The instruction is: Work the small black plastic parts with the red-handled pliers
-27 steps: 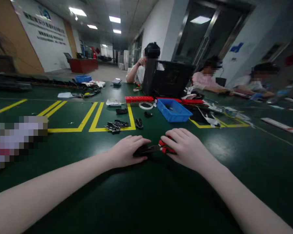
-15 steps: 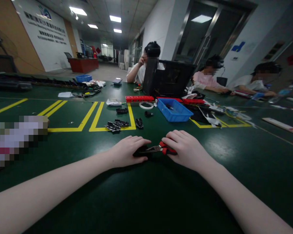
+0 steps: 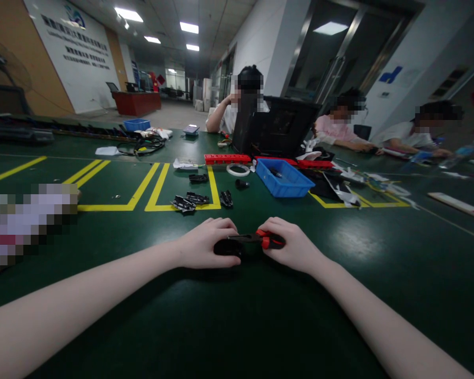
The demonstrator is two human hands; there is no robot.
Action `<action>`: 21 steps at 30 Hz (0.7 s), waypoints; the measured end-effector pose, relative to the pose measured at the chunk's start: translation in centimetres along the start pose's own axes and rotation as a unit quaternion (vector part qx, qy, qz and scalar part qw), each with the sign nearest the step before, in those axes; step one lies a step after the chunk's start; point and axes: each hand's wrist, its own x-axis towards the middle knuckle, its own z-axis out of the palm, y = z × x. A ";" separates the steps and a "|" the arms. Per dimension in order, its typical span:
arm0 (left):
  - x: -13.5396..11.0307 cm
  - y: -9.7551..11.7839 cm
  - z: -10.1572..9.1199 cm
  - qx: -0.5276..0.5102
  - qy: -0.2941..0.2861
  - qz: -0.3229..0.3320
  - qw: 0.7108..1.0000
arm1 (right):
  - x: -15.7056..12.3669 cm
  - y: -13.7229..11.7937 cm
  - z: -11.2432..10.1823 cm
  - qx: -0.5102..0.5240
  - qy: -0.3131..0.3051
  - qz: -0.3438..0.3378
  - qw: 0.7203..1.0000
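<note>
My right hand (image 3: 285, 241) is closed around the red and black handles of a pair of pliers (image 3: 265, 239). The long narrow jaws point left and reach the top edge of a dark rounded part (image 3: 228, 247). That part sits in my left hand (image 3: 205, 243), its fingers curled over the top and the thumb below. Its exact kind cannot be made out. Both hands are low over the green table. Beyond them lie several black plastic pieces (image 3: 197, 198) and a small black cylindrical piece (image 3: 242, 183).
A blue bin (image 3: 284, 181) stands beyond my right hand, beside a white ring-shaped roll (image 3: 238, 170) and red strips (image 3: 227, 159). Behind these is an open black case (image 3: 280, 126). Three people (image 3: 223, 113) sit across the table. Yellow tape (image 3: 181, 208) marks the table (image 3: 237, 326).
The pliers' jaws have shifted onto the upper edge of the dark part. The dark part has turned and shows more between my left fingers and thumb. My right hand has changed its hold slightly.
</note>
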 end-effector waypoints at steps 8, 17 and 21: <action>0.0 -0.3 -0.3 -0.040 0.045 0.032 0.998 | 0.1 0.4 0.7 0.012 0.008 0.007 1.000; 0.1 -0.1 -0.2 -0.053 0.044 0.047 0.997 | -0.2 0.9 0.4 -0.011 0.025 -0.013 1.000; 0.1 0.0 -0.3 -0.037 0.033 0.048 0.998 | -0.2 0.8 0.1 -0.030 0.036 -0.028 0.999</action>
